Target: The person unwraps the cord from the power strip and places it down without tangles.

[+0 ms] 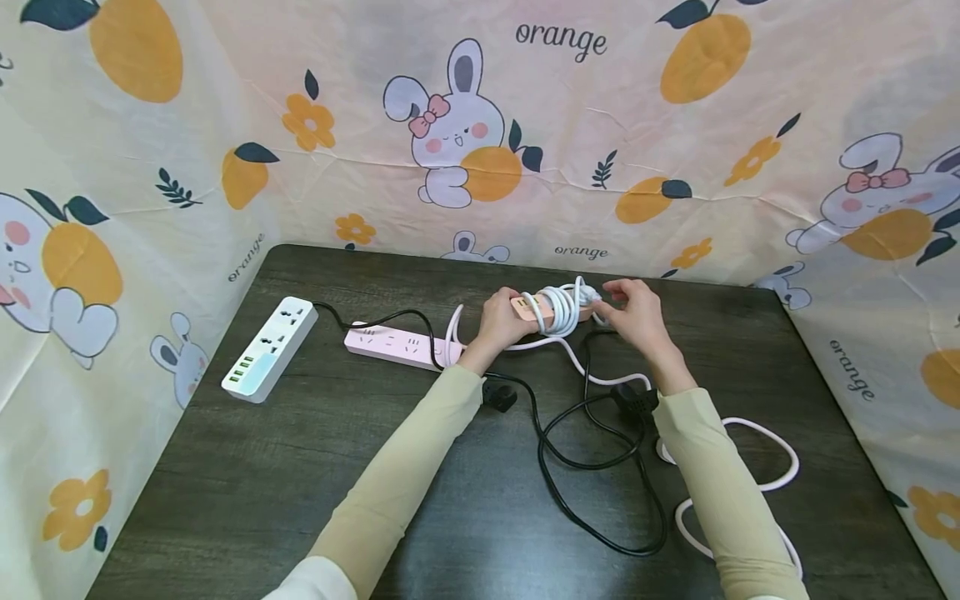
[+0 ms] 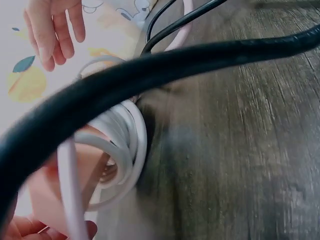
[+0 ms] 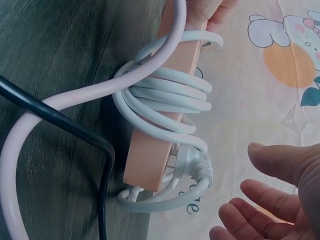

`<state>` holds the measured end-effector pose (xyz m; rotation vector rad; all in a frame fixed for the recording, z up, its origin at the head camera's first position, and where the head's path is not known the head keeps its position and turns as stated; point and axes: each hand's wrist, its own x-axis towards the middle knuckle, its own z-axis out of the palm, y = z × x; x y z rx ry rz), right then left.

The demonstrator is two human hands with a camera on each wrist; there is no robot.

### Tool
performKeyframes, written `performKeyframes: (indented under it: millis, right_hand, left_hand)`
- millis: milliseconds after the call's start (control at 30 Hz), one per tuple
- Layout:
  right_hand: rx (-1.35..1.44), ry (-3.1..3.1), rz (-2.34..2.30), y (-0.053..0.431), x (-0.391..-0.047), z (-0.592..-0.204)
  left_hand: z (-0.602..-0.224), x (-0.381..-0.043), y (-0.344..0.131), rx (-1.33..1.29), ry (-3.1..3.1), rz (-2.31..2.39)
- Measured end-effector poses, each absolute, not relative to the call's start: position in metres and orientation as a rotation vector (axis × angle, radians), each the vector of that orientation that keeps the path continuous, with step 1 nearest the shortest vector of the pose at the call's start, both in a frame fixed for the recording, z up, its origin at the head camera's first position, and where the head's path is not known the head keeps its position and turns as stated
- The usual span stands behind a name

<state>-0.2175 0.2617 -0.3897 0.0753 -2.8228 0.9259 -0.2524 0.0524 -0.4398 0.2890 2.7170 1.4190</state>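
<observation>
My left hand (image 1: 498, 322) grips one end of a peach power strip (image 3: 150, 165) near the back of the table. Its white cord (image 3: 167, 95) is wound around the strip in several loops. By the strip's far end sits a white plug (image 3: 187, 161), with cord looping below it. In the right wrist view, my right hand (image 3: 275, 200) is beside that plug, apart from it, thumb and fingers spread with nothing between them. A pinkish-white cord (image 1: 558, 342) and a black cord (image 2: 150, 75) pass in front of the wound strip.
A pink power strip (image 1: 393, 345) lies left of my left hand, partly behind the wrist. Farther left is a white power strip (image 1: 270, 350). The black cord's loops and a black plug (image 1: 498, 395) lie between my arms. White cord (image 1: 787, 467) curls around the right forearm. Patterned cloth (image 1: 570, 125) backs the table.
</observation>
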Motion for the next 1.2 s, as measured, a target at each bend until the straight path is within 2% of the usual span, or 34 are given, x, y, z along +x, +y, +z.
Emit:
performKeyframes:
  millis: [467,1200]
  right_hand:
    - [0.097,-2.784,0.955,0.261,-0.22,-0.393]
    - [0.171,-2.627,0.921,0.254,-0.214,-0.38]
  left_hand:
    - [-0.444,-0.257,0.054,0.302,2.68,1.42]
    - [-0.442,-0.252,0.041,0.192,2.524,1.761]
